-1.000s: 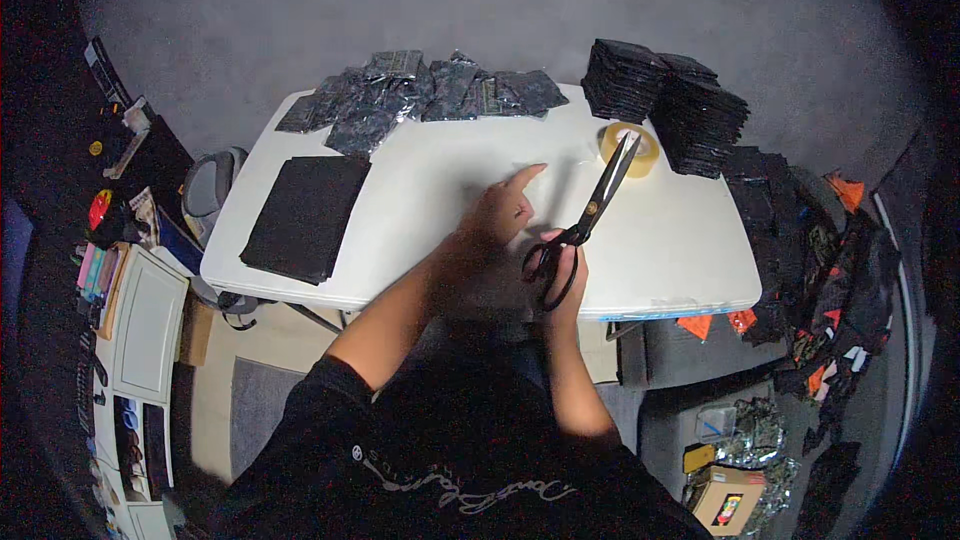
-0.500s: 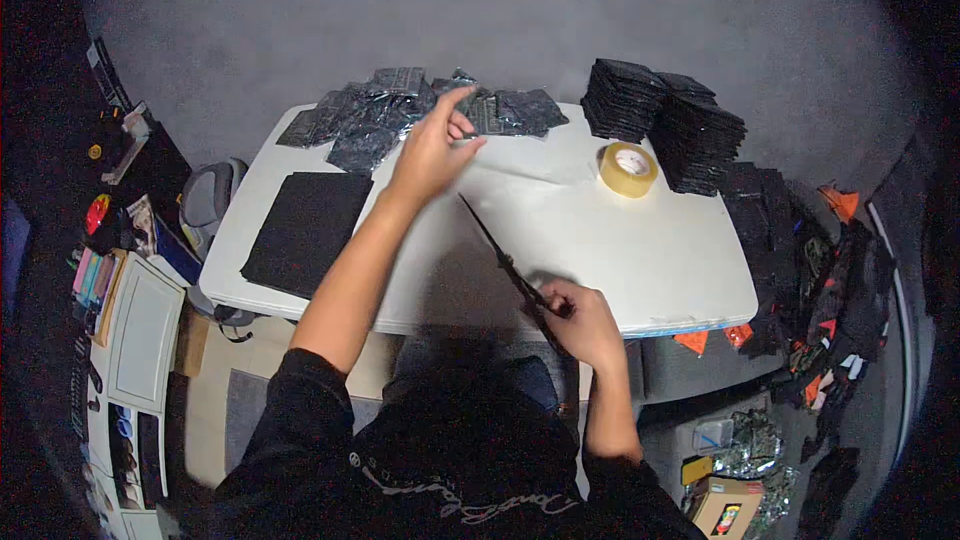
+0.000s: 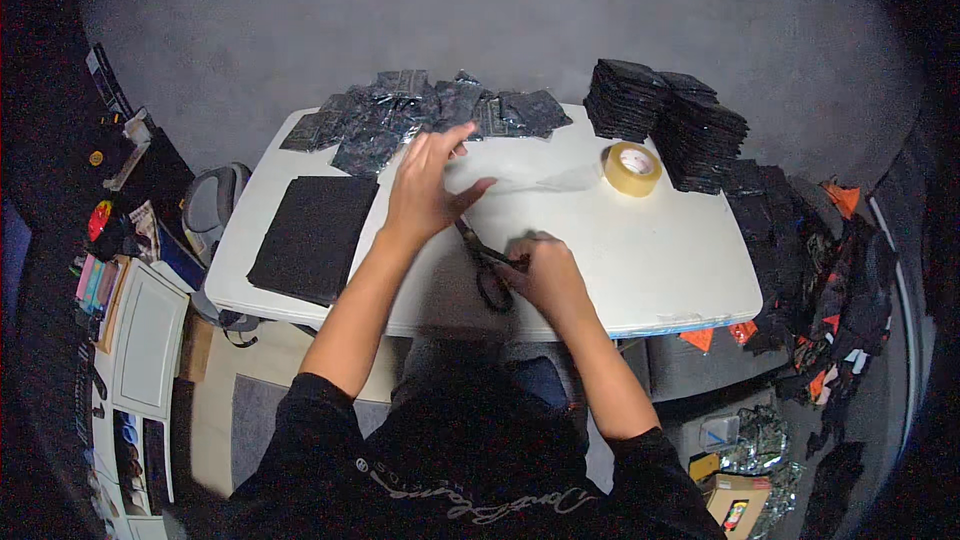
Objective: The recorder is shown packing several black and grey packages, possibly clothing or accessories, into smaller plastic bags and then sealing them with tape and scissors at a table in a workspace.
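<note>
One pair of scissors (image 3: 487, 262), one tape roll (image 3: 632, 169); right hand (image 3: 548, 275) fingers grip the scissors, left hand (image 3: 424, 185) hovers with fingers spread.

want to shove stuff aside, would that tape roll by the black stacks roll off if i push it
Probably not: the tape roll lies flat on its side on the table, so it should slide rather than roll. It looks light, with a hollow core. Tipped onto its edge, it could roll toward the black stacks.

table (image 3: 660, 270): white under my hands
scissors (image 3: 487, 262): black handles
tape roll (image 3: 632, 169): pale yellow
flat pad (image 3: 312, 237): plain black
packets (image 3: 420, 115): glossy dark grey, speckled
stacks (image 3: 665, 120): black
my sleeves: black
</note>
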`<state>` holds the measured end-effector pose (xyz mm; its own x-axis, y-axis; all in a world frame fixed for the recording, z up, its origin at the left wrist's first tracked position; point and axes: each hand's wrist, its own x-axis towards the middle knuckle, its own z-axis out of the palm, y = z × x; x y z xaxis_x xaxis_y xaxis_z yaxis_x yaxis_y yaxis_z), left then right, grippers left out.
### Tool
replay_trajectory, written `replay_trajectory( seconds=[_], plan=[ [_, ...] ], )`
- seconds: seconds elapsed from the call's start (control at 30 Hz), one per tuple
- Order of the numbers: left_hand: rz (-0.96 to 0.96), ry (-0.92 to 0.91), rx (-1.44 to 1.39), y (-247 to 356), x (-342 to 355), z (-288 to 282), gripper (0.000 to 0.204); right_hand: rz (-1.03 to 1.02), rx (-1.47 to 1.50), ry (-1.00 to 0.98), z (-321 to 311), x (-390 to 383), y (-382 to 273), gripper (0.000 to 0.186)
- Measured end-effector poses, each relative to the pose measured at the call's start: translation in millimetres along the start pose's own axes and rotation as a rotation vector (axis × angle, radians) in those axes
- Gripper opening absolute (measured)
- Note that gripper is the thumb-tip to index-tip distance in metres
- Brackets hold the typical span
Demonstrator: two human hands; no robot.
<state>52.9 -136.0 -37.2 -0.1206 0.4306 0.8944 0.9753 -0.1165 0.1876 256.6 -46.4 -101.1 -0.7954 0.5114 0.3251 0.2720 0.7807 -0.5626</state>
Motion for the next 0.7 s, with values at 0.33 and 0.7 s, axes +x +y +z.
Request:
replay_trajectory(
  seconds=[0.33, 0.7],
  plan=[
    [0.054, -0.041, -0.093, 5, -43, 4, 0.059, 0.63, 1.523, -0.179, -1, 29, 2, 0.054],
    [-0.414, -0.168, -0.21, 30, -63, -1, 0.067, 0.443, 1.413, 0.232, 25, 43, 4, 0.023]
  ],
)
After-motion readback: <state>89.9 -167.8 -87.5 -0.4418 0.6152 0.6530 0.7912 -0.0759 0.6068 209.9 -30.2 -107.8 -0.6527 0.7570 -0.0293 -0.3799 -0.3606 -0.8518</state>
